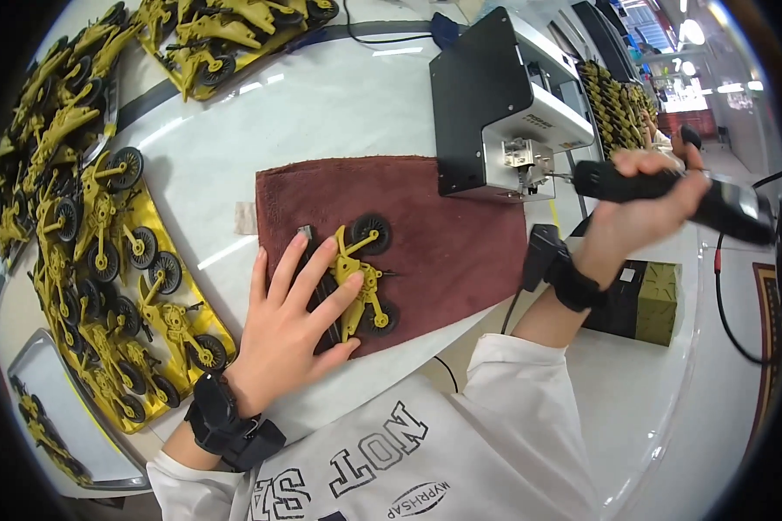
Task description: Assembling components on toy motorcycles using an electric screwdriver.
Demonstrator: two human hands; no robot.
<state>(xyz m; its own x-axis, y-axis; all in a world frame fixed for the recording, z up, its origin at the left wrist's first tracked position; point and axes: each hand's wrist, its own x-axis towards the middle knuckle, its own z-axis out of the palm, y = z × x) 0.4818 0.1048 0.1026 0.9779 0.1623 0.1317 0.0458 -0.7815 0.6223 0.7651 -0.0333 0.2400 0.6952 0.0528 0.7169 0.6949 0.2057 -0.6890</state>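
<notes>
Toy motorcycle (362, 276), olive-yellow plastic with black wheels, lies flat on a maroon cloth (460, 243) on the white surface (321, 113). It looks light, stiff and thin-limbed, probably easy to snap at the fork, so the frame's middle seems the safest hold. Left hand (288, 326) presses it down with fingers spread. Right hand (639, 204) is clamped on a black screwdriver (669, 191), its tip at a black feeder box (495, 104). Trays of like toys (104, 260) crowd the left; a cable trails right.
</notes>
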